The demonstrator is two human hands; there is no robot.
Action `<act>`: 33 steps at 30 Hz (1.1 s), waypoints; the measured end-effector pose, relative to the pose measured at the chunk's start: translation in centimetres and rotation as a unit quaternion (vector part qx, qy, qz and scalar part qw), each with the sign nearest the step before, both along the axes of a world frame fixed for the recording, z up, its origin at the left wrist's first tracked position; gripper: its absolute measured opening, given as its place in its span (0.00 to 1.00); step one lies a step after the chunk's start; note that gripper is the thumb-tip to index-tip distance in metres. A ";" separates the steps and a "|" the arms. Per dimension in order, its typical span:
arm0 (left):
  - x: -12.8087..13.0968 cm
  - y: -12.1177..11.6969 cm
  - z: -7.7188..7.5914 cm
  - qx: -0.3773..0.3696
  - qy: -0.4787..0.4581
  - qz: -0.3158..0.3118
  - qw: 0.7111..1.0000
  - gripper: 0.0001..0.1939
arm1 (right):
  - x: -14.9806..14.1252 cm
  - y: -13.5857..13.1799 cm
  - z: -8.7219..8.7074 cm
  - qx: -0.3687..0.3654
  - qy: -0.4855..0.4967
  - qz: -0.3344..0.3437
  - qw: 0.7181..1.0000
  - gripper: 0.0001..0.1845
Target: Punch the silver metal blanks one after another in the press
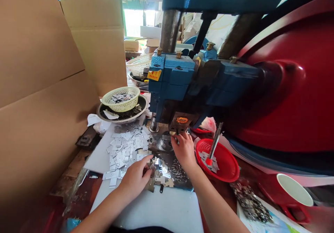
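- Obstructions: two brown cardboard panels [96, 41] wall off the left side; one large, smooth red flywheel [292, 97] fills the right.
- Machine: one blue-painted press [174, 74], cast metal with steel columns, one yellow label and one orange label. Its head overhangs the steel die block [159, 142].
- Right hand [184, 148]: fingertips at the die block, partly covering it; whether the grip is clenched on a piece cannot be told.
- Left hand [137, 177]: grip released, thumb and forefinger parted, at the edge of the small metal pieces [163, 172].
- Small metal pieces: flat, shiny, irregularly cut, heaped in front of the die block; overlapping, not countable.
- Rectangular metal plates [125, 147]: thin, matte grey, dozens, scattered left of the die block on a white board [161, 212].
- Containers: one round, perforated cream colander [121, 104] holding plates, set in one metal bowl [124, 116] of dark pieces; one red plastic basket [229, 167] with plates inside, crossed by one metal rod [216, 140].
- Right edge: one red mug [289, 194] with a pale interior, near a bag of small metal parts [253, 203], above the reddish-brown bench [219, 198].
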State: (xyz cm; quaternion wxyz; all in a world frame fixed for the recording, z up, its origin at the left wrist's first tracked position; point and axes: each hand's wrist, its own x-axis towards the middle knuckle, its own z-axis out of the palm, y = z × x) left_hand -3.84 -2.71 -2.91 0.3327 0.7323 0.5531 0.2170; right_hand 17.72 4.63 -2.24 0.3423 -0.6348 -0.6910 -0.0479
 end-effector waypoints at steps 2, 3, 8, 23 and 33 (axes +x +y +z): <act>-0.1 -0.1 0.0 0.026 0.012 -0.024 0.999 0.20 | -0.4 0.0 0.4 -0.008 -0.040 0.002 0.999 0.11; -0.1 -0.1 0.0 0.031 0.021 -0.034 0.999 0.18 | -0.4 -0.2 0.5 -0.008 -0.057 0.009 0.998 0.11; -0.1 0.1 0.8 0.041 0.059 -0.031 0.997 0.07 | -0.2 -1.7 1.0 0.002 -0.112 0.052 0.992 0.12; 4.0 6.8 3.3 -0.002 -0.131 0.055 0.990 0.07 | 0.6 -2.4 -0.8 0.036 0.018 0.080 0.996 0.17; 7.0 9.9 3.3 0.093 -0.035 0.058 0.993 0.09 | 1.2 -1.7 -1.1 0.011 0.002 0.085 0.996 0.16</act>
